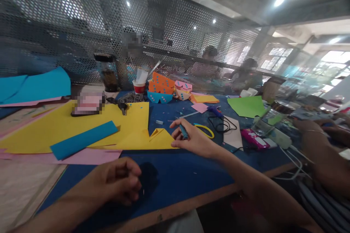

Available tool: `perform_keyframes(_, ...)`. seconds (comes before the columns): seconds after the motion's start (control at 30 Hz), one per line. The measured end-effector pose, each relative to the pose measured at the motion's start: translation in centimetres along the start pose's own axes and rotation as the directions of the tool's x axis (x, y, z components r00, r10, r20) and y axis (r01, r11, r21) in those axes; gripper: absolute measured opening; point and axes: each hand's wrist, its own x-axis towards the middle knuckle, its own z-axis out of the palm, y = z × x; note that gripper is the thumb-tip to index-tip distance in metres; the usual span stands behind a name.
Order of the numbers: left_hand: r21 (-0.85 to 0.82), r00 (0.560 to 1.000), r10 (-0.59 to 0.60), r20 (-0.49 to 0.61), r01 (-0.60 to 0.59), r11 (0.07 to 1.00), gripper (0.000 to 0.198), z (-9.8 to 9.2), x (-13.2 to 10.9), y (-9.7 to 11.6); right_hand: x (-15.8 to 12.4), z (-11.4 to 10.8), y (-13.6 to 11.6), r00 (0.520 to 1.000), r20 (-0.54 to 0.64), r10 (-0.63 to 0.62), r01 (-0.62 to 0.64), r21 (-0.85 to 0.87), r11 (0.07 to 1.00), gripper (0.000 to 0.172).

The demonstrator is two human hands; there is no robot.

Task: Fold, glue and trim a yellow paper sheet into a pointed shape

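My right hand is over the right end of the yellow sheet, beside a folded-up corner. Its fingers are curled round a short teal pen-like tool, whose exact kind I cannot make out. Above the blue tabletop, near the front edge, my left hand has its fingers bent inward; whatever they may hold is hidden. A blue paper strip lies across the yellow sheet, which rests partly on pink paper. Yellow-handled scissors lie just beyond my right hand.
Behind stand decorated paper glasses, a red-and-white cup and a dark-lidded jar. Keys lie on the yellow sheet. To the right are a glue gun, green paper, a glass jar and another person's arm.
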Motion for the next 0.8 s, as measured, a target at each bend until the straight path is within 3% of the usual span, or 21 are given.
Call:
perform_keyframes(0.07, 0.338, 0.967, 0.219, 0.133, -0.252, 0.907, 0.024, 0.4, -0.9, 0.0, 0.0, 0.0, 0.2, 0.999, 0.048, 0.017, -0.015, -0.058, 0.998, 0.055)
perform_keyframes(0.1, 0.471, 0.917, 0.339, 0.209, -0.398, 0.787, 0.021, 0.7, -1.2, 0.0, 0.0, 0.0, 0.3, 0.997, 0.070, 0.026, -0.020, -0.093, 0.995, 0.054)
perform_keyframes(0.17, 0.618, 0.772, 0.527, 0.355, -0.617, 0.488, 0.030, 1.5, -1.1, 0.0, 0.0, 0.1, 0.4, 0.995, 0.095, 0.034, -0.018, -0.166, 0.986, 0.052)
perform_keyframes(0.2, 0.655, 0.706, 0.568, 0.423, -0.672, 0.347, 0.039, 1.9, -0.8, -0.1, 0.0, 0.1, 0.5, 0.994, 0.099, 0.034, -0.013, -0.201, 0.980, 0.051)
perform_keyframes(0.27, 0.707, 0.618, 0.591, 0.518, -0.699, 0.111, 0.058, 2.7, 0.1, -0.7, 0.0, 0.1, 0.7, 0.995, 0.100, 0.030, -0.004, -0.253, 0.968, 0.049)
perform_keyframes(0.37, 0.739, 0.555, 0.597, 0.580, -0.666, -0.098, 0.075, 3.1, 1.6, -1.8, -0.1, 0.1, 1.2, 0.994, 0.102, 0.023, 0.008, -0.292, 0.956, 0.048)
perform_keyframes(0.47, 0.737, 0.526, 0.587, 0.615, -0.649, -0.190, 0.081, 2.8, 2.6, -2.3, -0.2, 0.0, 1.5, 0.995, 0.099, 0.002, 0.031, -0.331, 0.943, 0.047)
perform_keyframes(0.6, 0.739, 0.520, 0.596, 0.611, -0.644, -0.196, 0.082, 2.5, 2.7, -1.9, -0.3, -0.1, 1.6, 0.994, 0.101, -0.032, 0.067, -0.362, 0.930, 0.045)
perform_keyframes(0.8, 0.722, 0.514, 0.560, 0.649, -0.648, -0.242, 0.081, 2.6, 2.3, -1.2, -0.6, -0.4, 1.4, 0.981, 0.195, -0.024, 0.087, -0.324, 0.942, 0.043)
